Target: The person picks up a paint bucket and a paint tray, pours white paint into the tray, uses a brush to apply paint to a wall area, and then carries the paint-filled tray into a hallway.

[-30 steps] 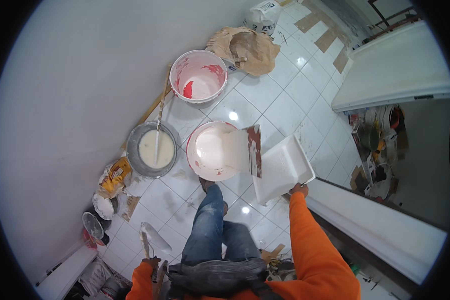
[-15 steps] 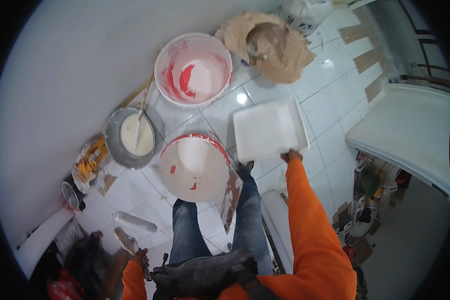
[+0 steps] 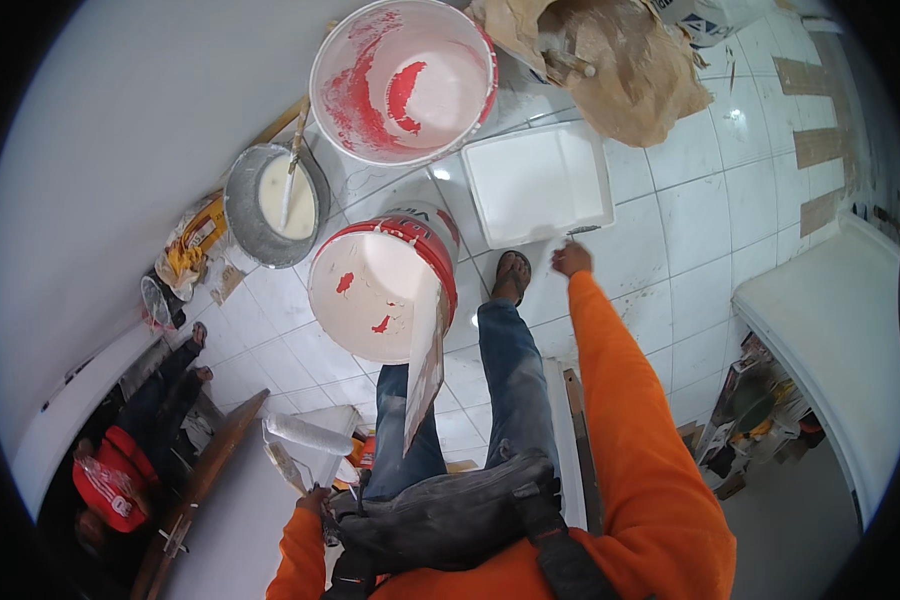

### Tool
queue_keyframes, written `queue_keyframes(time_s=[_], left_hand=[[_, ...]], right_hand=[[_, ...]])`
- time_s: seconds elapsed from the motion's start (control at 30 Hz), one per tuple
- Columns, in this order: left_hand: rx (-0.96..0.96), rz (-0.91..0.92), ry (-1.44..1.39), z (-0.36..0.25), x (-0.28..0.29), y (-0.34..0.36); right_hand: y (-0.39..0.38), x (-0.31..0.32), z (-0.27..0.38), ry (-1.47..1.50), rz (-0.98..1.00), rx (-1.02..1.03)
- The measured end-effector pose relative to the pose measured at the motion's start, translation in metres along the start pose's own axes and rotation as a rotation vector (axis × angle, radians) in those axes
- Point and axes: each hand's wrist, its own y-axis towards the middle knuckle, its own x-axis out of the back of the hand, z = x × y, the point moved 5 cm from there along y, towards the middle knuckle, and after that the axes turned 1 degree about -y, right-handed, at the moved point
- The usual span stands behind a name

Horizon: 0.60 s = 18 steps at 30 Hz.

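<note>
My left hand (image 3: 315, 502) is closed around a paint roller (image 3: 308, 434) and what looks like a brush alongside it, low at left. My right hand (image 3: 570, 258) is just below the white paint tray (image 3: 535, 180), apart from it, fingers loosely bent and empty. The tray rests on tiles beyond my sandalled foot (image 3: 513, 273). Between my hands is a white-and-red bucket (image 3: 370, 280) coated with white paint, a broad paint-smeared board (image 3: 426, 360) jutting from it. A grey bucket (image 3: 290, 210) of cream liquid with a stick stands left of it.
A larger red-stained bucket (image 3: 403, 85) and crumpled brown paper sack (image 3: 610, 75) lie beyond. Bags (image 3: 195, 240) line the left wall. A co-worker in red (image 3: 120, 480) shows at lower left beside a wooden door edge (image 3: 205, 470). A white panel (image 3: 810, 290) and clutter (image 3: 760, 400) are at right.
The tray has moved forward and now rests on the floor, released by my right hand. My view has shifted, the red-rimmed bucket shows more of its side, and the co-worker has come further into view.
</note>
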Motion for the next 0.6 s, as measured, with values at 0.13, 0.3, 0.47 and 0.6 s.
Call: queue_keyframes(time_s=[0.13, 0.3, 0.47, 0.6], left_hand=[[0.018, 0.058, -0.081, 0.007, -0.003, 0.007], [-0.041, 0.038, -0.072, -0.026, 0.01, 0.008], [-0.085, 0.175, -0.081, -0.069, 0.031, 0.055], [-0.085, 0.327, -0.18, -0.112, 0.039, 0.086]], right_hand=[[-0.074, -0.113, 0.095, 0.045, 0.216, -0.041], [-0.133, -0.162, 0.187, 0.817, 0.279, -0.63], [-0.186, -0.183, 0.19, 1.081, 0.143, -0.75], [-0.248, -0.211, 0.194, 1.33, 0.023, -0.706]])
